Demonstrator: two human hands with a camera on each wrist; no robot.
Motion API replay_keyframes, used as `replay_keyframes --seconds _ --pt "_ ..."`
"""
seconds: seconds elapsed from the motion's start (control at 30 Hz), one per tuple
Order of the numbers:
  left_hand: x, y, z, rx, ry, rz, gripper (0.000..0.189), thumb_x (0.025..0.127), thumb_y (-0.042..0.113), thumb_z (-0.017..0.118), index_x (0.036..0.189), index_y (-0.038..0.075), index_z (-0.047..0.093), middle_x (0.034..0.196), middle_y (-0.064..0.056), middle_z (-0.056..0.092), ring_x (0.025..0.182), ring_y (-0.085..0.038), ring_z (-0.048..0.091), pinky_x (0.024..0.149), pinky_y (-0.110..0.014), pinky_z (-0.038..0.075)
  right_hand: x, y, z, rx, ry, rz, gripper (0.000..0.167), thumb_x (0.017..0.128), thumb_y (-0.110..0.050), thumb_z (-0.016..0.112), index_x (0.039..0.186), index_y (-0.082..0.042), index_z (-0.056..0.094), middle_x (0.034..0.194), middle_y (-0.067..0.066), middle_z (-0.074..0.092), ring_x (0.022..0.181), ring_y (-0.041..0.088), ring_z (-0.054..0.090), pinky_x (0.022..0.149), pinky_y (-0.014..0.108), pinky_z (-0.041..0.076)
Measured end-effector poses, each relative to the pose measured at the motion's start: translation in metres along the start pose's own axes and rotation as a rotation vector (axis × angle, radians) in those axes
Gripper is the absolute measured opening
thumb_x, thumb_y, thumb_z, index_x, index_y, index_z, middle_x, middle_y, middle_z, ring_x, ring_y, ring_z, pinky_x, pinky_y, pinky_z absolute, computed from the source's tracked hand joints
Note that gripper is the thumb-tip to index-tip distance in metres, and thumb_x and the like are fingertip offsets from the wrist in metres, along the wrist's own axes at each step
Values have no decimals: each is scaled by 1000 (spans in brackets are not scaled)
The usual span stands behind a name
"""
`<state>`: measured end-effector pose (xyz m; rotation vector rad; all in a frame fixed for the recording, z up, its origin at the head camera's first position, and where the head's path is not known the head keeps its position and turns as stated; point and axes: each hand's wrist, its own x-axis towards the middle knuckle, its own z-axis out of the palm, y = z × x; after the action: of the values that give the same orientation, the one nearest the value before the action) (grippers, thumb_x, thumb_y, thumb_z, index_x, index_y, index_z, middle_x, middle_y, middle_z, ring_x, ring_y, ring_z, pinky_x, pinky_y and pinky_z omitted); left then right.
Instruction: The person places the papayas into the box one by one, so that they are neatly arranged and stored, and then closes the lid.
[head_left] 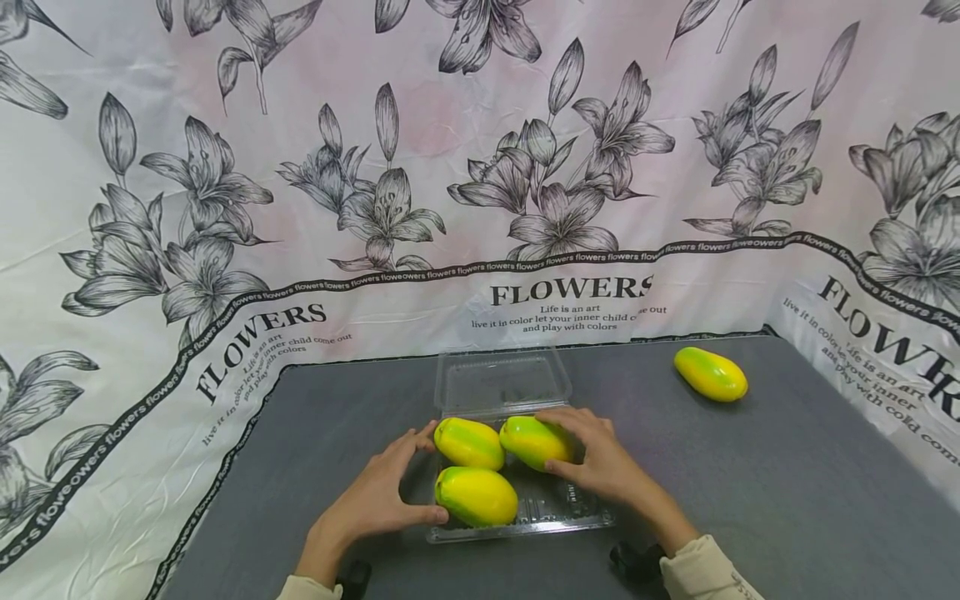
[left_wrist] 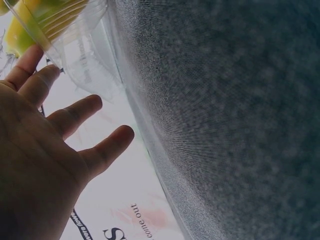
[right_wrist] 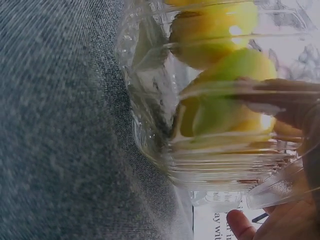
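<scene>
A clear plastic clamshell box lies with its lid hinged back and three yellow-green mangoes inside. One mango sits at the back left and another mango at the front left. My right hand grips the back-right mango, thumb at its near side and fingers over its far side. At the box's left side is my left hand, thumb by the front-left mango and fingertips by the back-left one. In the left wrist view the left hand has its fingers spread beside the clear plastic.
A further mango lies at the back right of the grey table. The box's transparent lid extends toward the back edge. Behind the table hangs a flower-printed cloth, which also runs along both sides.
</scene>
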<state>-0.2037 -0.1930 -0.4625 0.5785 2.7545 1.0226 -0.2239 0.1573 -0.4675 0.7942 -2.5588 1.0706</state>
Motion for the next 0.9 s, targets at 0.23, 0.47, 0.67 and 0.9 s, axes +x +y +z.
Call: replay_keyframes --seconds 0.23,0.47,0.67,0.9 --pt "0 -1 1 1 2 1 80 71 67 82 135 32 50 168 20 21 158 -36 20 115 -79 17 -1 -1 0 3 -4 3 66 76 -13 88 137 -13 62 137 1 67 117 25 58 88 35 30" --pt "0 -1 1 -5 -2 6 82 71 67 82 136 29 51 169 19 21 158 -36 19 115 -79 17 -1 -2 0 11 -1 5 64 78 -16 88 137 -13 62 137 1 66 117 25 58 87 34 30" --pt "0 0 0 -4 -2 11 80 71 67 82 135 30 51 169 19 21 158 -36 19 115 -79 17 0 -1 0 7 20 -1 64 78 -17 88 136 -13 63 136 0 67 114 22 57 86 33 31" --pt "0 0 0 1 0 1 81 71 67 82 136 29 51 168 20 21 158 -36 18 116 -79 16 0 -1 0 16 23 -7 64 78 -17 88 136 -13 62 135 1 67 114 23 57 87 34 31"
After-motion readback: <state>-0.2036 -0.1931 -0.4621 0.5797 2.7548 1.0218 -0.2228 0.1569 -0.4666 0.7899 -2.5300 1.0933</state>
